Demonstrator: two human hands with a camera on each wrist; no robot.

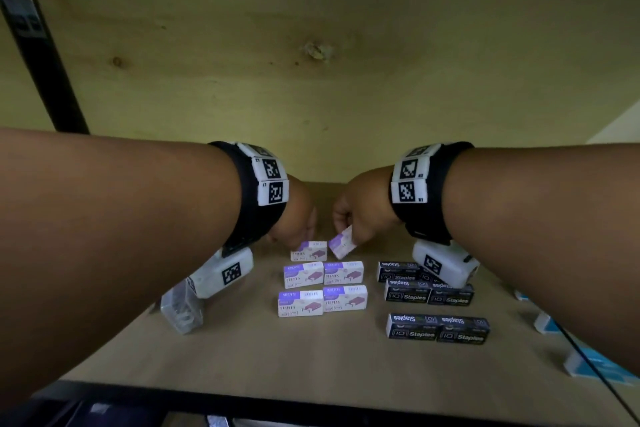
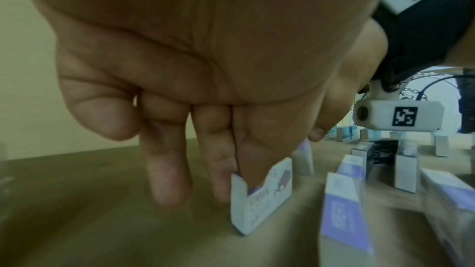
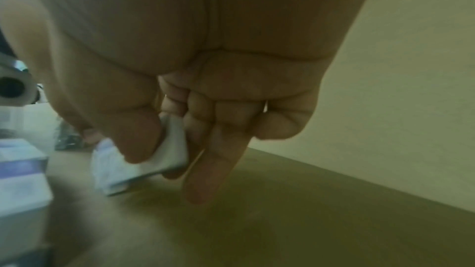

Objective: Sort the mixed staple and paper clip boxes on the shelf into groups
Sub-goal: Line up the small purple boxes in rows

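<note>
My right hand (image 1: 349,224) pinches a purple-and-white staple box (image 1: 343,247) between thumb and fingers (image 3: 138,141) and holds it tilted just above the shelf; in the right wrist view the held box (image 3: 169,155) is blurred. Just to its left, my left hand (image 1: 301,232) points down with fairly straight fingers (image 2: 221,170), whose tips touch another purple-and-white box (image 1: 309,251) lying on the shelf. That box (image 2: 259,198) shows under the fingertips, the thumb (image 2: 317,134) off it. In front lies a two-by-two block of purple boxes (image 1: 322,288).
Several black staple boxes (image 1: 436,328) lie grouped at the right. A clear plastic box (image 1: 181,310) stands at the left under my forearm. Blue-and-white boxes (image 1: 547,322) sit at the far right. A wooden board (image 1: 311,62) hangs low overhead, and a black post (image 1: 41,55) stands at the left.
</note>
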